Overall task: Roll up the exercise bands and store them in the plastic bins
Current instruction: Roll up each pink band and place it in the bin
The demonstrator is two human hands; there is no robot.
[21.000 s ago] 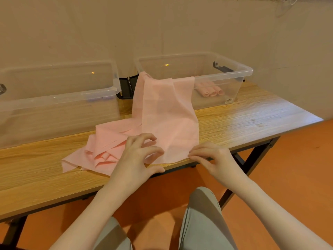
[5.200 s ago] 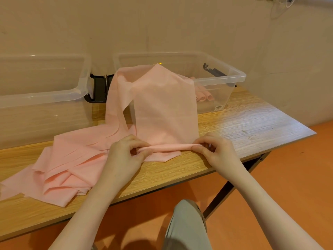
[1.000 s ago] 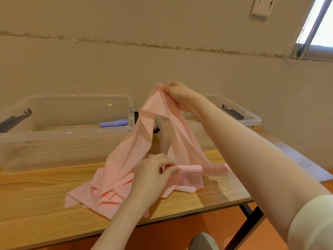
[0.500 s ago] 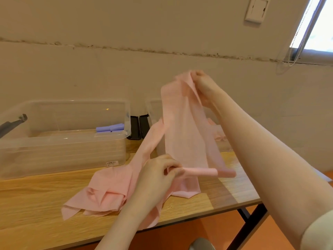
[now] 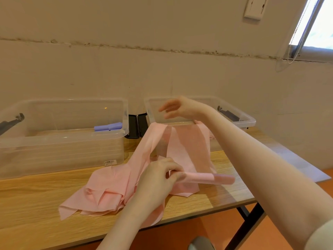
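Note:
A long pink exercise band (image 5: 182, 147) runs from a loose heap on the wooden table (image 5: 36, 210) up over the front rim of the right clear bin (image 5: 239, 120). Its near end is rolled into a short tube (image 5: 207, 177). My left hand (image 5: 158, 179) pinches the left end of that tube just above the table. My right hand (image 5: 178, 107) hovers over the right bin's front rim, fingers relaxed, holding nothing. The left clear bin (image 5: 63, 141) holds a rolled purple band (image 5: 108, 126).
Both bins stand at the back of the table against the wall, with black lid latches (image 5: 137, 125) between them. The table's front edge runs close to my body, and its right end is near my right forearm. Orange floor lies below.
My right hand has let go of the raised band and dropped to the right bin's rim. The band now drapes over that rim. My left hand keeps hold of the rolled end.

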